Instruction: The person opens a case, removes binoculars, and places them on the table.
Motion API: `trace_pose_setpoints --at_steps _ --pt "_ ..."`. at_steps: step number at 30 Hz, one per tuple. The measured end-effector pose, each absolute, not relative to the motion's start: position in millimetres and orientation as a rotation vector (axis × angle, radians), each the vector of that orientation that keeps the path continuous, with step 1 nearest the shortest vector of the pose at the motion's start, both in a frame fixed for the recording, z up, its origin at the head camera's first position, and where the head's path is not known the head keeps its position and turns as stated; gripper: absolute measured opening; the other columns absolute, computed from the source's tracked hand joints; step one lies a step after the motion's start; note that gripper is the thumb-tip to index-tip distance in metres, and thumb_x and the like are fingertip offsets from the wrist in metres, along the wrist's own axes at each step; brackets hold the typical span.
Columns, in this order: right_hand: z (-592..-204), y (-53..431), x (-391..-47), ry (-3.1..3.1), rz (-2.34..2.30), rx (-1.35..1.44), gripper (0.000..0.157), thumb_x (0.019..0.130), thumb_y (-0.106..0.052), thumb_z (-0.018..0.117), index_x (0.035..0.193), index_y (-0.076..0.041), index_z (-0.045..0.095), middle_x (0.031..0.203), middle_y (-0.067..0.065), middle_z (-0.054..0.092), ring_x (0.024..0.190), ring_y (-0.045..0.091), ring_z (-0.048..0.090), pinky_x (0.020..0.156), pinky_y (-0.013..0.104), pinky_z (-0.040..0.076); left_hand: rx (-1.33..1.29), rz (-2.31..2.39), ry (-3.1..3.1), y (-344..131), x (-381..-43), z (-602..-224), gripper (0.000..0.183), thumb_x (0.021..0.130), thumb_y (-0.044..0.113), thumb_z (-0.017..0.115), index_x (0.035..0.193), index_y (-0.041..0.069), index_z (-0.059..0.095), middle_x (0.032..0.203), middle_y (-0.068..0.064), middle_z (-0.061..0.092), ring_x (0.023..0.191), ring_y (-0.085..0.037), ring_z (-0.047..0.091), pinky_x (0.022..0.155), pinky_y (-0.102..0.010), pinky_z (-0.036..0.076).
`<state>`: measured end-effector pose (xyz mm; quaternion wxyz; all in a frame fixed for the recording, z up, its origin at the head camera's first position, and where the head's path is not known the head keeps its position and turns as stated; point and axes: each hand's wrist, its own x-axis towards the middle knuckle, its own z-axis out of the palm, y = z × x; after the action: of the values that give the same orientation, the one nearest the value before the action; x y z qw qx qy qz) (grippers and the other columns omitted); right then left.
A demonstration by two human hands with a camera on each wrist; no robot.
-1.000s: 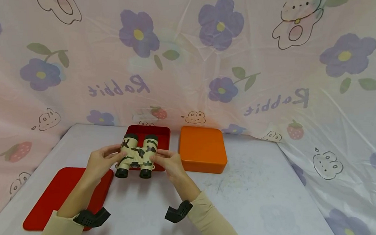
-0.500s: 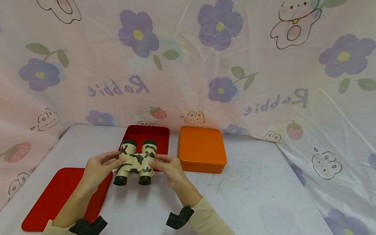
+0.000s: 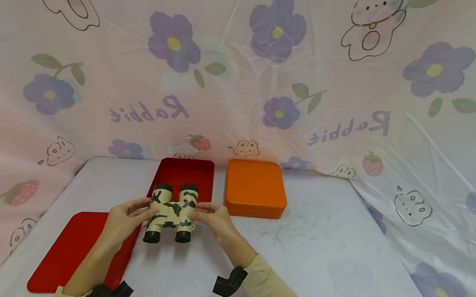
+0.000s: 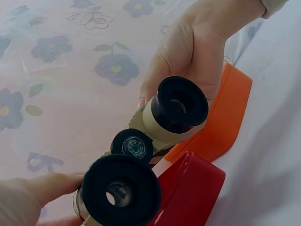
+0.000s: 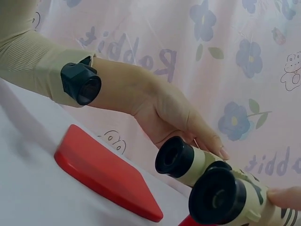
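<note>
A pair of camouflage binoculars (image 3: 172, 211) with black eyepieces is held between both hands, above the table's left half. My left hand (image 3: 125, 219) grips the left barrel, thumb on top. On the other side my right hand (image 3: 216, 221) holds the right barrel in the same way. The eyepieces point toward me, and a small compass (image 4: 134, 147) shows between them in the left wrist view. Just behind the binoculars stands an open red box (image 3: 185, 169), its front edge partly covered by them.
A red lid (image 3: 72, 247) lies flat at the left, partly under the left forearm. To the right of the red box is a closed orange box (image 3: 256, 186). A patterned curtain (image 3: 225, 93) hangs behind the white table (image 3: 317, 253).
Both hands have drawn the binoculars back toward me, away from the red box, so more of its inside shows. The boxes and lid stay put.
</note>
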<state>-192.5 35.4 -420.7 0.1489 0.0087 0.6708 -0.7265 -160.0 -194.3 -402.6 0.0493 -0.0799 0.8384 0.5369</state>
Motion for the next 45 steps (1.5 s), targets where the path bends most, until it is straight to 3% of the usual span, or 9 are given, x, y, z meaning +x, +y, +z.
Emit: trace_pose_setpoints --at_steps 6,13,20,45 --pt "-430.1 35.5 -189.0 1.934 -2.07 0.015 0.039 0.08 -0.008 0.076 0.115 0.005 0.064 0.097 0.008 0.071 0.081 0.008 0.063 0.094 0.033 0.056 -0.242 1.604 2.567 -196.0 -155.3 -409.3 0.069 0.09 0.044 0.064 0.143 0.005 0.044 0.145 -0.022 0.049 0.134 -0.039 0.049 0.111 -0.058 0.038" --pt "-438.2 35.5 -185.9 1.927 -2.075 -0.001 0.04 0.079 -0.005 0.075 0.115 0.008 0.063 0.099 0.012 0.071 0.08 0.007 0.064 0.085 0.024 0.057 -0.277 1.584 2.56 -196.6 -150.7 -415.7 0.07 0.088 0.047 0.065 0.142 0.007 0.046 0.143 -0.021 0.051 0.132 -0.037 0.05 0.11 -0.056 0.041" --pt "-441.9 36.0 -182.5 1.937 -2.05 0.017 0.04 0.079 -0.005 0.076 0.115 0.007 0.063 0.103 0.012 0.07 0.084 0.008 0.064 0.087 0.025 0.056 -0.284 1.592 2.55 -196.3 -148.3 -418.9 0.069 0.089 0.046 0.065 0.142 0.007 0.046 0.145 -0.021 0.05 0.131 -0.036 0.051 0.11 -0.055 0.041" --pt "-455.4 41.3 -172.2 1.905 -1.988 -0.001 0.036 0.079 -0.006 0.076 0.11 0.007 0.063 0.077 -0.004 0.067 0.072 0.007 0.062 0.076 0.02 0.055 -0.275 1.521 2.532 -199.6 -143.1 -434.0 0.068 0.087 0.044 0.068 0.14 0.006 0.049 0.139 -0.022 0.055 0.126 -0.035 0.056 0.106 -0.061 0.042"
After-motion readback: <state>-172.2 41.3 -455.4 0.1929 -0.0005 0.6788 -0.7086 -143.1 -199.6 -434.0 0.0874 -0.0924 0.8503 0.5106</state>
